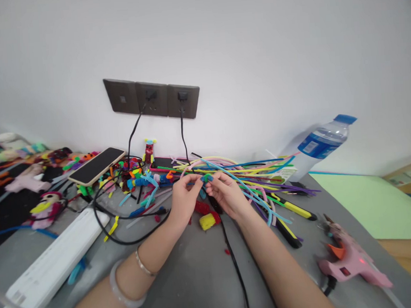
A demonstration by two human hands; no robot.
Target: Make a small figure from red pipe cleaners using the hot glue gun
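My left hand (183,198) and my right hand (225,195) meet over the grey table (200,276), fingertips pinched together on a small blue-green pipe cleaner piece (206,178). A long light-blue pipe cleaner (250,195) trails from it to the right, past my right wrist. Just below my hands lie a short yellow fuzzy piece (207,221) and a red one (202,207). Behind the hands a heap of coloured pipe cleaners (249,172) spreads along the wall. Two bracelets circle my left wrist.
A pink glue gun (349,256) lies at the right, a water bottle (319,146) leans behind it, green paper (378,203) beyond. A white power strip (54,263), black cables (234,264), a phone (97,165) and small pipe-cleaner figures (47,207) fill the left. Wall sockets (152,98) sit above.
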